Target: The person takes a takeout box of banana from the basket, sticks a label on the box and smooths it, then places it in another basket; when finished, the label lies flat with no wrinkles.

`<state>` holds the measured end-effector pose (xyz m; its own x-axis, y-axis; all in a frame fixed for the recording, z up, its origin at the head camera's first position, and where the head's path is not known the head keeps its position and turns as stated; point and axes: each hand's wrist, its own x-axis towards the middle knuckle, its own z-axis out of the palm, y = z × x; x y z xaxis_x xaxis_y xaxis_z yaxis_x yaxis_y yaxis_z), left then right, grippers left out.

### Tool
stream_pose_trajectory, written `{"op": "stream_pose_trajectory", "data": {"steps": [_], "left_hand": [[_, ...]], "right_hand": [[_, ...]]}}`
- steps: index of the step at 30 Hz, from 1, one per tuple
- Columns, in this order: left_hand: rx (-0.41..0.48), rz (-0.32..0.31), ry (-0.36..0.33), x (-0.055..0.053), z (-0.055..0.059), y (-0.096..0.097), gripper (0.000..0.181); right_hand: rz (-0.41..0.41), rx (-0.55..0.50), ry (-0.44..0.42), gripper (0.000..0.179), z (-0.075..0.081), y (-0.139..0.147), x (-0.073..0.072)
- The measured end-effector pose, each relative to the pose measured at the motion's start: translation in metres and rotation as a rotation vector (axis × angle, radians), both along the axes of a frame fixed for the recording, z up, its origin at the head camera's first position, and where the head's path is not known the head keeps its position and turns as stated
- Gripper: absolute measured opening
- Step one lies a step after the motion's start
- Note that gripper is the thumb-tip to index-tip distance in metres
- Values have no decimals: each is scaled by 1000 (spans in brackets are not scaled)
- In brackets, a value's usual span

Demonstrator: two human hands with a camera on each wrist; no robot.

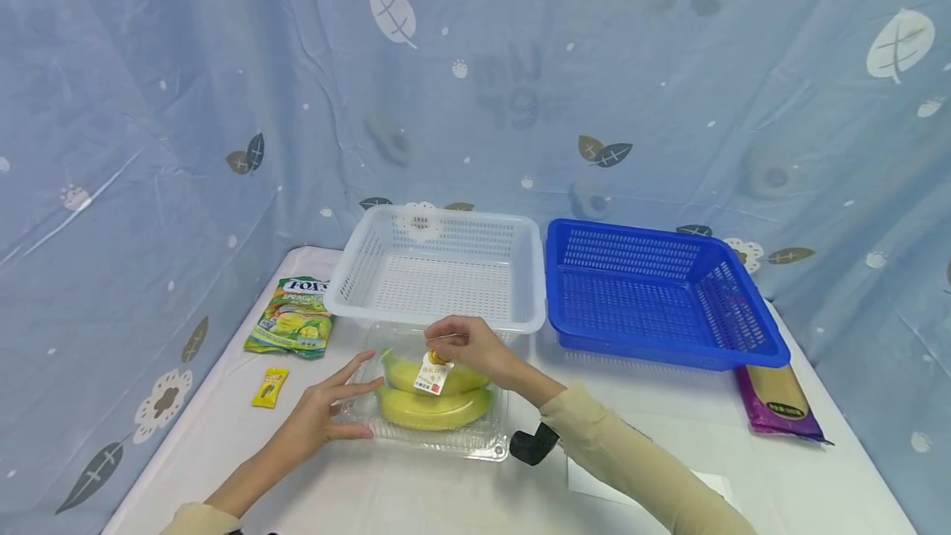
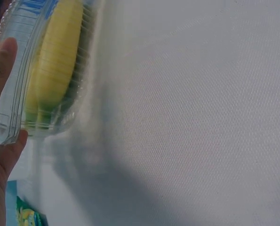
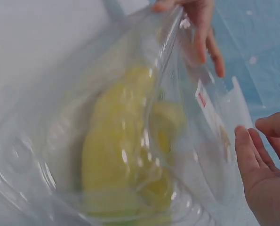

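Two yellow bananas point(image 1: 434, 409) lie inside a clear plastic box point(image 1: 475, 443) on the white table. My left hand point(image 1: 327, 409) grips the box at its left side, thumb low at the front and fingers spread over the upper edge. In the left wrist view, a thumb and finger bracket the ribbed box wall point(image 2: 29, 66). My right hand point(image 1: 475, 349) is over the lid with bent fingers, fingertips at the top of a white label point(image 1: 432, 376) with an orange figure. The right wrist view shows the fingertips point(image 3: 243, 134) beside the label; I cannot tell whether they pinch it.
Behind the box stands a white basket point(image 1: 526, 271), with a blue basket point(image 1: 559, 287) to its right. A green Fox's candy bag point(image 1: 293, 320) and a small yellow packet point(image 1: 270, 387) lie left. A purple packet point(image 1: 780, 403) lies right; a black object point(image 1: 531, 446) sits near the box.
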<state>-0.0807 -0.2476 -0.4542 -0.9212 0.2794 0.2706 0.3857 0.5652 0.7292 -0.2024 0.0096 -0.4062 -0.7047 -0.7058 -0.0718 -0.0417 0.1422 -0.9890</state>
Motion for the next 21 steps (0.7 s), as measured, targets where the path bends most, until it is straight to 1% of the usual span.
{"op": "stream_pose_trajectory", "data": {"steps": [3,5,6,9,11,13,16,18,19,21], "left_hand": [[3,2,0,1,0,0,64],[9,3,7,1,0,-1,64],[11,4,6,1,0,-1,64],[21,3,-5,1,-1,-1,64],[23,1,-15,1,-1,0,63],[23,0,-16,1,-1,0,63],[14,5,-1,1,-1,1,63],[7,8,13,1,-1,1,63],[4,7,18,1,-1,1,63],[-1,4,17,0,-1,1,63]], "right_hand": [[-24,-19,1,25,0,0,3],[-32,-29,19,25,-1,-1,5],[-38,-34,35,25,-2,-1,6],[-40,-28,133,28,-7,-3,8],[-13,-17,190,32,-10,-3,9],[27,15,270,34,-11,-3,9],[100,40,329,35,-11,-3,8],[129,42,334,34,-10,-3,7],[133,35,310,34,-9,-3,6],[106,-2,209,35,-9,-1,6]]}}
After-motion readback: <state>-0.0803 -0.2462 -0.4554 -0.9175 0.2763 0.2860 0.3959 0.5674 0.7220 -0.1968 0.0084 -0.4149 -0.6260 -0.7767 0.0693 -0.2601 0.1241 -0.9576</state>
